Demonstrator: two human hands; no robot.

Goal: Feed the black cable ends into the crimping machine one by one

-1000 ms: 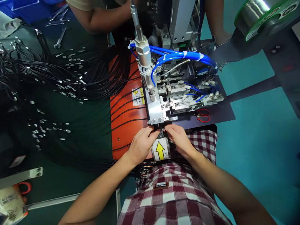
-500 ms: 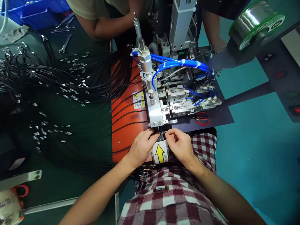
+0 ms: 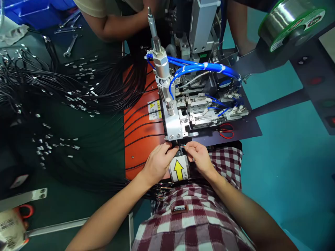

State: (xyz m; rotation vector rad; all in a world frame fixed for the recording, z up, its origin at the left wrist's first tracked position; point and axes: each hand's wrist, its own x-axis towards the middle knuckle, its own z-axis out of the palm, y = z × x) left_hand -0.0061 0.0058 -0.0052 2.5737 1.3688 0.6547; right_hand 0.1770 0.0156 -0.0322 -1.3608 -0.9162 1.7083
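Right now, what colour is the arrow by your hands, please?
Yellow, on a white label; the arrow shows in the head view.

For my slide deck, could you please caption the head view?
Both hands, left hand and right hand, pinch fine wires at the machine beside black cables.

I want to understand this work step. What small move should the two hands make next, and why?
Probably ease the wire ends forward into the machine's front slot. The left hand and right hand pinch something small right at it, above the yellow arrow label pointing that way.
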